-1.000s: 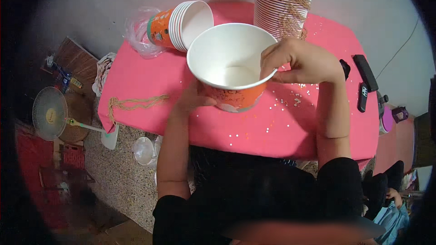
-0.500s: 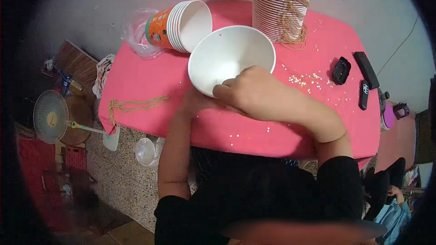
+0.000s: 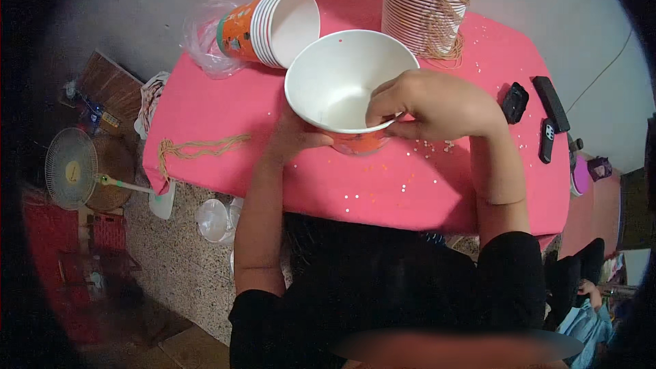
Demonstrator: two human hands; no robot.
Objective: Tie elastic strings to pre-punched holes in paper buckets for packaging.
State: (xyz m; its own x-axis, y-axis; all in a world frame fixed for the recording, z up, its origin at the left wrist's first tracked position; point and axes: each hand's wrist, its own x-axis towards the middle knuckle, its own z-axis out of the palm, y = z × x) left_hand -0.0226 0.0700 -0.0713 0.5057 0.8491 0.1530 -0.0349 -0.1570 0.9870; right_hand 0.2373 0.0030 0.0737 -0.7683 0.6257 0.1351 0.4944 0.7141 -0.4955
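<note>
A large paper bucket point(image 3: 331, 78), white inside and orange outside, tilts its open mouth toward me over the pink-covered table. My left hand point(image 3: 295, 138) supports it from the left, thumb on the outer wall below the rim and the other fingers hidden behind. At the near right of the rim is my right hand point(image 3: 434, 102). Its fingers reach inside and its thumb stays outside, so the wall is pinched between them. Their tips are partly hidden, and I cannot tell whether something small is held there too. A small red spot marks the far inner wall.
Behind stand a tall stack of buckets point(image 3: 410, 10) with tan cords point(image 3: 447, 34) draped over it, and a tipped stack point(image 3: 239, 33) beside a clear plastic bag point(image 3: 205, 44). More cords point(image 3: 205, 150) lie left. Small white dots point(image 3: 403, 188) are scattered about. Right are a black dish point(image 3: 515, 102) and remote point(image 3: 547, 141).
My right hand has moved right along the near rim, from the bucket's front to its right side. The bucket's orange front now shows. The whole view has shifted slightly.
</note>
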